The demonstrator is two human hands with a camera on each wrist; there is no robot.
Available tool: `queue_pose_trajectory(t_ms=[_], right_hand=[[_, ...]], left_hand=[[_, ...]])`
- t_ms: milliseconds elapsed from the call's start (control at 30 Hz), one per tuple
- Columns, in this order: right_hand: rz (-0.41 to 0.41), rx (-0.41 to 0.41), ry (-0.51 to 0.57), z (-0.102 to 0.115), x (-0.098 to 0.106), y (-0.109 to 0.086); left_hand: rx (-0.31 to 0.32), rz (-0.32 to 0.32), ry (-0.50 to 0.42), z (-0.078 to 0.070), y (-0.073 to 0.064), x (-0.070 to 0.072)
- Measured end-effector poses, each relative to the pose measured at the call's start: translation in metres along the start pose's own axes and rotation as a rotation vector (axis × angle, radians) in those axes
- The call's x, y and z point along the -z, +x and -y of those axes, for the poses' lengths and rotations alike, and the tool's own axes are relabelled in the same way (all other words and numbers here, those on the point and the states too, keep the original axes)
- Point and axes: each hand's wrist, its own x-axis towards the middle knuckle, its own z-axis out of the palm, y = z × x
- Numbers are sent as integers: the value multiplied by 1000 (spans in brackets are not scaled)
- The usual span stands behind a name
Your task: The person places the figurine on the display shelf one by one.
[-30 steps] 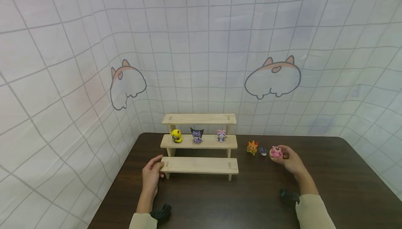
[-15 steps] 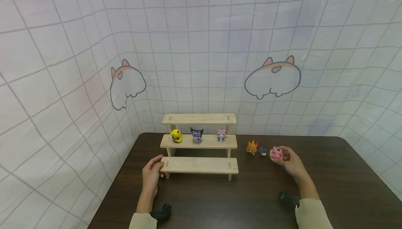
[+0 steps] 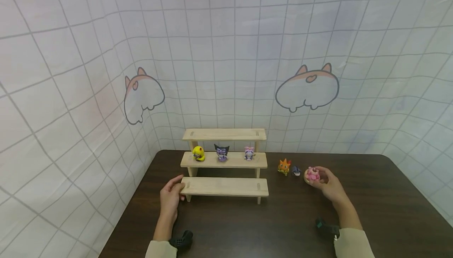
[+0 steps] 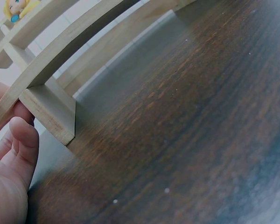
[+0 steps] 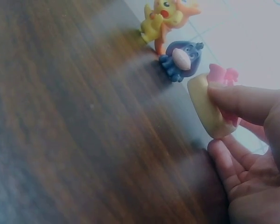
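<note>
My left hand (image 3: 170, 197) grips the left end of a three-step wooden display stand (image 3: 225, 186) at its lowest board; in the left wrist view fingers (image 4: 24, 135) curl at the board's end. With thumb and fingers, my right hand (image 3: 332, 185) pinches a pink figurine (image 3: 313, 174) on a round cream base (image 5: 203, 107), tilted in the right wrist view. Left of it on the table are a dark blue donkey figurine (image 3: 296, 170) and an orange-and-yellow figurine (image 3: 284, 166). The middle step bears yellow (image 3: 199, 153), black-and-purple (image 3: 221, 153) and pink-and-lilac figurines (image 3: 249, 153).
The dark wooden table (image 3: 226, 230) ends at the back against a white grid-patterned curtain (image 3: 226, 61), which also runs along both sides. Dark wrist devices, left (image 3: 182, 241) and right (image 3: 327, 228), sit by the sleeves. The stand's top board (image 3: 224, 134) is by the curtain.
The right hand and the pink figurine have shifted very slightly to the right and toward me, the figurine turning a little. My left hand and the stand stay as they were.
</note>
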Motion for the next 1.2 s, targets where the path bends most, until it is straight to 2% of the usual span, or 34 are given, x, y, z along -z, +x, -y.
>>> queue_pose_trajectory(t_ms=[300,867,1200], right_hand=[[15,-8,19,-2,2,-2],[22,46,48,-1,7,-5],[2,102,50,20,12,-9]], left_hand=[[5,4,-1,-1,-1,0],[30,4,29,-1,-1,0],[38,-3,20,-2,0,-1]])
